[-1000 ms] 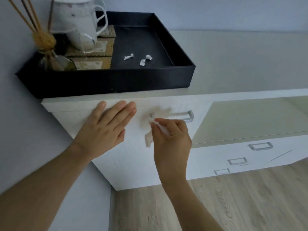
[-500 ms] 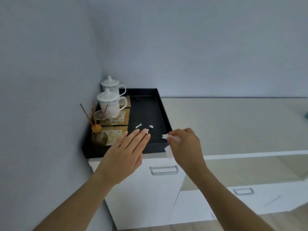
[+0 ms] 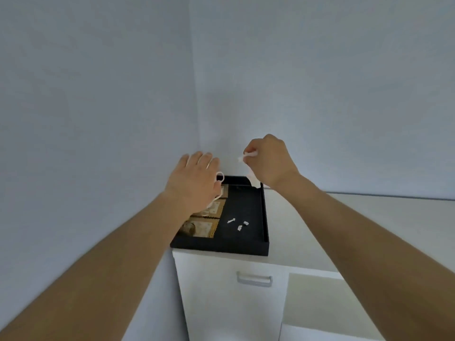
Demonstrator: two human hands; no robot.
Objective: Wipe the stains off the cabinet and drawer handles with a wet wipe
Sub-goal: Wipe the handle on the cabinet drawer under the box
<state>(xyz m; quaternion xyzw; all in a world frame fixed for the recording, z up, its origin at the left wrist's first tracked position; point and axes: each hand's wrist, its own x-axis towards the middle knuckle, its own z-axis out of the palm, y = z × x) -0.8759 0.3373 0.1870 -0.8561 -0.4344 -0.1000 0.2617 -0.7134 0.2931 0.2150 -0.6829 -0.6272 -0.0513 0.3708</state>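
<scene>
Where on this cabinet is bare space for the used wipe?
The pale cabinet top right of the black tray looks bare. The tray's right half holds only three white paper scraps; its left side is crowded with patterned mats.

- No words, numbers or signs can be read here.
- The mats (image 3: 211, 209) just under the left hand (image 3: 194, 180) show only patterns.

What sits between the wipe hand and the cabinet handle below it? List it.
In the head view, between the right hand holding the wet wipe and the handle lies the black tray, holding three white scraps.
</scene>
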